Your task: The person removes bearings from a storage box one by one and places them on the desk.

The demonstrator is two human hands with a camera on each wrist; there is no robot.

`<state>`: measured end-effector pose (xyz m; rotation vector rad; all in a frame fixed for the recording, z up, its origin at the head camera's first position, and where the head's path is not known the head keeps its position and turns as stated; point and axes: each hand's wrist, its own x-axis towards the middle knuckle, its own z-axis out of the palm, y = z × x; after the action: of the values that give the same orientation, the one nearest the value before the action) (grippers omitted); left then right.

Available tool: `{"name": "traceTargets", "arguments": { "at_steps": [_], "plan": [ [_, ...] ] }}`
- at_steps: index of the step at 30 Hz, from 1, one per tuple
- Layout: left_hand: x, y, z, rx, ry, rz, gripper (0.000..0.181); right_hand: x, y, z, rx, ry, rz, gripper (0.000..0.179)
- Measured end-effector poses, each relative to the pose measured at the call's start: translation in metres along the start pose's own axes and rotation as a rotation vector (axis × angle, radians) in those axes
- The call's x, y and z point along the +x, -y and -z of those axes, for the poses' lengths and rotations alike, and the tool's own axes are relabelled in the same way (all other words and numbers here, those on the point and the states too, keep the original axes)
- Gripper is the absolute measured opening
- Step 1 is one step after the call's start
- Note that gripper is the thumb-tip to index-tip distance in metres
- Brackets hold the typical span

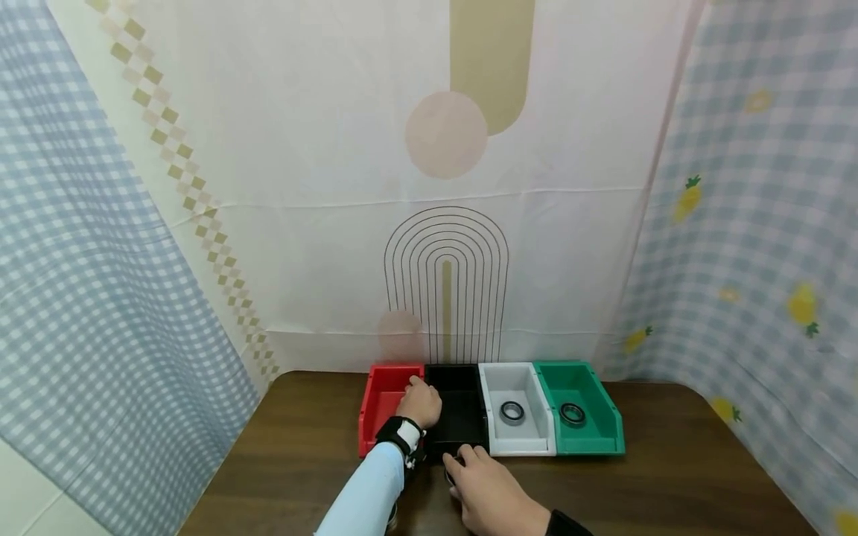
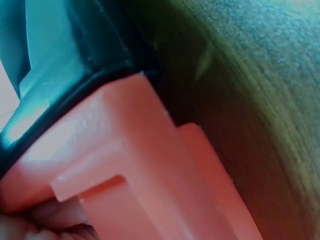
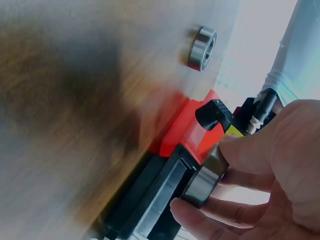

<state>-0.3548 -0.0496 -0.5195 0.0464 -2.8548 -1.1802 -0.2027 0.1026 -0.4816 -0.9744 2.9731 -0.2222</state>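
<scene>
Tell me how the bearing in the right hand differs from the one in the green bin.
The held bearing is pinched by the right hand; the other bearing sits untouched in the green bin. The held bearing is partly covered by that hand; the other bearing shows whole in the head view. Both look round.

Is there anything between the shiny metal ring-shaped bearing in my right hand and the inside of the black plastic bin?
Only the front edge of the black plastic bin stands between its inside and the metal bearing in your right hand. Your left hand is off to the side by the red plastic bin.
</scene>
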Motion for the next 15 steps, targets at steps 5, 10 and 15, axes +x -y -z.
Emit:
{"name": "traceTargets", "arguments": {
  "at_steps": [5,10,15],
  "plan": [
    [0.009,0.014,-0.006,0.000,-0.008,0.006,0.052,0.001,0.005,-0.008,0.024,0.035,0.037,0.038],
    [0.030,0.030,-0.020,-0.004,-0.017,-0.003,0.060,0.005,0.004,-0.019,0.029,0.084,0.063,0.035],
    [0.034,0.032,-0.030,0.010,-0.024,-0.017,0.063,0.008,-0.009,-0.048,0.003,0.098,0.142,0.034]
  ]
}}
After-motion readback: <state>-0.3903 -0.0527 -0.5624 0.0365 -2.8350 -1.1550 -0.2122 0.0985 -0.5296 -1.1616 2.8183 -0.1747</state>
